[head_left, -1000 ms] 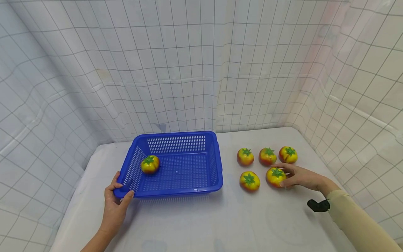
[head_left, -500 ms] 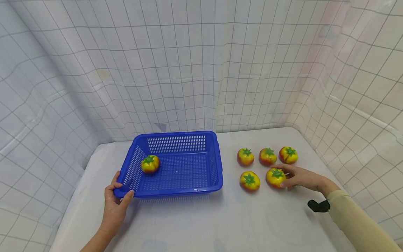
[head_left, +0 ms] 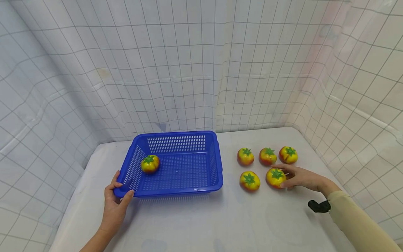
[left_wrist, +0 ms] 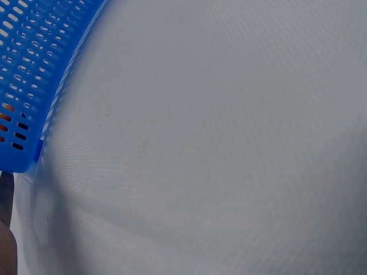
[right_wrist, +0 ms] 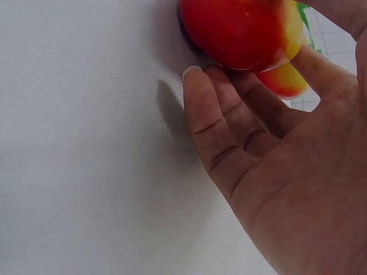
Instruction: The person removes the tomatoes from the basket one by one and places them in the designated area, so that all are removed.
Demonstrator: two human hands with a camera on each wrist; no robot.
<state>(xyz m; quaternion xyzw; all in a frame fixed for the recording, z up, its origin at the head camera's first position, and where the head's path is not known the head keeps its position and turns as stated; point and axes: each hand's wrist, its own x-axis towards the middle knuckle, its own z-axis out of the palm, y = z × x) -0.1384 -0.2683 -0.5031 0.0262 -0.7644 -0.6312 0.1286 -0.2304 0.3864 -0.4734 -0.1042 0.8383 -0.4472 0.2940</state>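
My left hand (head_left: 114,211) grips the front left corner of a blue plastic basket (head_left: 170,192), thumb over the rim. The left wrist view has the basket's slotted wall (left_wrist: 43,63) at upper left and a sliver of the hand. Inside the basket, toward its left end, lies one yellow-red tomato (head_left: 150,165) with a green star-shaped top. On the right, my right hand (head_left: 303,178) holds another such tomato (head_left: 275,178) from its right side, thumb in front and fingers behind. In the right wrist view that tomato (right_wrist: 241,31) shows its red underside, close over the white cloth.
Near the right hand sit more tomatoes: a back row of a left one (head_left: 245,157), a middle one (head_left: 268,157) and a right one (head_left: 288,155), plus one in front (head_left: 250,181). White gridded curtains (head_left: 176,77) enclose the white-covered table (head_left: 220,224).
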